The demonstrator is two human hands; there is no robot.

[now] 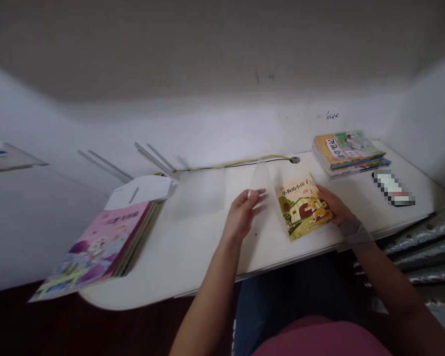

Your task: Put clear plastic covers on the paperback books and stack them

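My right hand (332, 205) grips the right edge of a thin picture book (306, 210), its cover showing a dog and a small house. The book is tilted slightly above the white desk. To its left, my left hand (244, 210) is raised with thumb and fingers closed on a clear plastic sheet (262, 175). That sheet stands up beside the book's left edge; its exact outline is hard to make out. The left fingertips are a little blurred. Another clear sheet (202, 193) lies flat on the desk, left of my left hand.
A stack of books with a pink cover (100, 247) overhangs the desk's left edge, before a white router (139, 190) with antennas. More books (350, 151) are piled at the back right, near a phone (393, 188). A yellow cable (241, 162) runs along the wall.
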